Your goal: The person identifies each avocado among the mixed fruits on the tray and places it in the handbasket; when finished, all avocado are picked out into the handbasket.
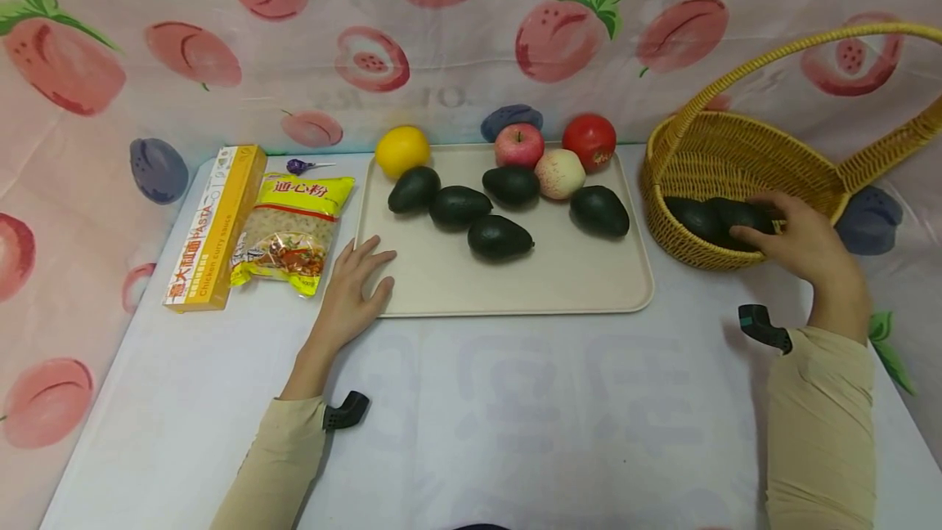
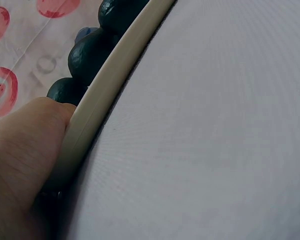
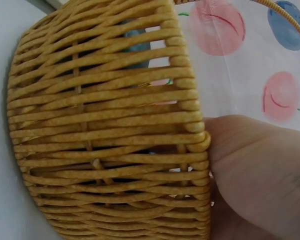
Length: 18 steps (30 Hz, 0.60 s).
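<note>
My right hand [image 1: 802, 240] reaches over the near rim of a wicker basket [image 1: 662, 186]. Thumb and fingers grip a dark avocado [image 1: 739, 219], low inside beside another avocado [image 1: 692, 219]. In the right wrist view, the woven wall [image 3: 105, 115] hides the fingers. My left hand [image 1: 353, 293] rests with spread fingers on the front left corner of a beige tray [image 1: 441, 289]; its rim [image 2: 105, 85] shows beside the hand in the left wrist view. Several avocados [image 1: 500, 238] lie on the tray with a red apple [image 1: 519, 145], a pale peach [image 1: 561, 174], a pomegranate [image 1: 589, 142] and a lemon [image 1: 402, 151].
Left of the tray lie a yellow bag of pasta [image 1: 294, 227], a pasta box [image 1: 216, 227] and a purple-wrapped lollipop [image 1: 300, 166]. The basket's tall handle [image 1: 736, 76] arches above it. A fruit-print cloth [image 1: 456, 39] hangs behind the white table [image 1: 552, 399].
</note>
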### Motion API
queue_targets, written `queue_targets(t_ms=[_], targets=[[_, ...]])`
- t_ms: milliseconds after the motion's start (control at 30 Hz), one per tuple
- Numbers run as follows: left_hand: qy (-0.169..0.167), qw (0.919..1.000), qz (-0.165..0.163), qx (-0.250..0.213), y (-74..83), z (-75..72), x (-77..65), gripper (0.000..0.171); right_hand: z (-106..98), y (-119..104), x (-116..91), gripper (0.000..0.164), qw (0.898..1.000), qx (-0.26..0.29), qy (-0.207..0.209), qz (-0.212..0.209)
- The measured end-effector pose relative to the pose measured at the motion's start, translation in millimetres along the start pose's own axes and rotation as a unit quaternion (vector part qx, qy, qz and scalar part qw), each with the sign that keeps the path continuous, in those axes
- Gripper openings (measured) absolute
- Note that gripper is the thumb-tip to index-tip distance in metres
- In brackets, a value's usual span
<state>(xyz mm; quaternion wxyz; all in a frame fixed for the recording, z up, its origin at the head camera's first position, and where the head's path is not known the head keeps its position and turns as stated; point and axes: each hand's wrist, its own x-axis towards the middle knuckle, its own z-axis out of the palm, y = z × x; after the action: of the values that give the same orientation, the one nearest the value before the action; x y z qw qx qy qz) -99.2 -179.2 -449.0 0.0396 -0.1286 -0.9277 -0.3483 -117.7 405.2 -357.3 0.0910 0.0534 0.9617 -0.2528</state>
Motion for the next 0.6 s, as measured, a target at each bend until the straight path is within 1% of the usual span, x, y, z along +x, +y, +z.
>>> queue_targets(t_ms=[100, 333, 433, 600], targets=[[0.001, 1.0, -0.002, 0.0, 0.2, 0.0, -0.4, 0.038, -0.2, -1.1, 0.1, 0.08, 1.0, 0.002, -0.01, 0.009], [-0.001, 1.0, -0.001, -0.002, 0.0, 0.4, -0.3, 0.038, -0.2, -1.9, -0.8, 0.078, 1.0, 0.011, -0.005, 0.003], [-0.001, 1.0, -0.002, -0.001, 0.2, 0.1, -0.2, 0.038, 0.1, -0.5, -1.8, 0.075, 1.0, 0.024, 0.017, -0.009], [-0.001, 1.0, -0.001, 0.0, -0.1, 0.0, 0.1, 0.038, 0.8, 0.8, -5.1, 0.065, 0.996, 0.046, 0.075, -0.034]])
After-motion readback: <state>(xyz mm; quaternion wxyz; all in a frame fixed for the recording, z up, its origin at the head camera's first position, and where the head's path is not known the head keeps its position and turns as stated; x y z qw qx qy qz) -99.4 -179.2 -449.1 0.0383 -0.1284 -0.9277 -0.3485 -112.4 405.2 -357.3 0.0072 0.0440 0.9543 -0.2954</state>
